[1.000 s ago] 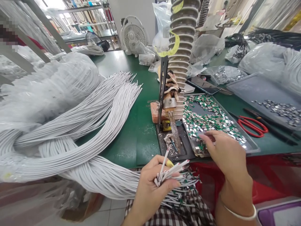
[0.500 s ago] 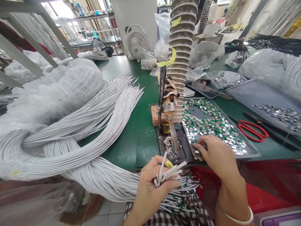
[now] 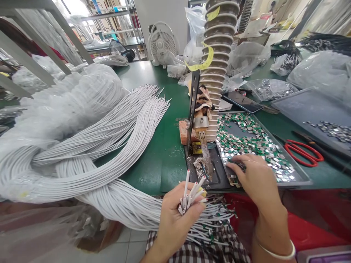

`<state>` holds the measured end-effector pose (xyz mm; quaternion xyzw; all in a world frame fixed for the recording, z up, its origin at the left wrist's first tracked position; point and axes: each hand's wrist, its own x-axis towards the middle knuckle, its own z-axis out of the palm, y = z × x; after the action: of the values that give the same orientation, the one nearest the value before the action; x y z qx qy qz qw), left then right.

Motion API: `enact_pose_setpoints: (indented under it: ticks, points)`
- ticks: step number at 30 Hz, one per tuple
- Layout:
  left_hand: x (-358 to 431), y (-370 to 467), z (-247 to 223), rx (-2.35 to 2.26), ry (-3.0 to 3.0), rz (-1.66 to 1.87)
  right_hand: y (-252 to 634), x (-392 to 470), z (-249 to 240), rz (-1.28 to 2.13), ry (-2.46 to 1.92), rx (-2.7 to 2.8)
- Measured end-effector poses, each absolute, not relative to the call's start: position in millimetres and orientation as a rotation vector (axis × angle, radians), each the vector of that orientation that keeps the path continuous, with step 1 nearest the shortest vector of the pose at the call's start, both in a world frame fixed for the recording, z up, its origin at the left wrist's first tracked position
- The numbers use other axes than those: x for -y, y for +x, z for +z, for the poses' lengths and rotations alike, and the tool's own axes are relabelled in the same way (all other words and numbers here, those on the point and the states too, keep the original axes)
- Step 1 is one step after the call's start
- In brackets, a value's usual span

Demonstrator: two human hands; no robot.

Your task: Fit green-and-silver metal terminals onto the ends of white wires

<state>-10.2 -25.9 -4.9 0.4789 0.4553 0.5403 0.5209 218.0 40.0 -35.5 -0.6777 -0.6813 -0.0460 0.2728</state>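
Left hand (image 3: 175,219) clamps thin white round cables (image 3: 189,191); at its two o'clock, right hand (image 3: 256,179) pinches among shiny green-and-silver square chips (image 3: 246,140) in a flat metal tray (image 3: 304,179).

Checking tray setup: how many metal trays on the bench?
2. Near tray of small green parts sits under the right hand; second tray lies far right, cut by the frame. Bags may hide others.

We are holding our left hand (image 3: 175,215) low and near the body, palm turned toward us, fingers curling closed into a loose fist with the thumb pressing across the front. We are reaching our right hand (image 3: 256,182) forward, palm down, wrist bent, fingertips (image 3: 233,166) pinching together, a bangle circling the forearm.
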Motion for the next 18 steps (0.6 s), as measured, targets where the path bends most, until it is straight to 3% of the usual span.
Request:
enact_pose_setpoints:
  ticks: [10,18]
  points:
    - [26,-10,-5,-1.107,1.156,1.266,219,-36,-33,0.044,-1.705,1.985]
    - [18,-10,-10,-1.164,1.25,1.199,210,-24,-20,0.095,-1.635,1.697]
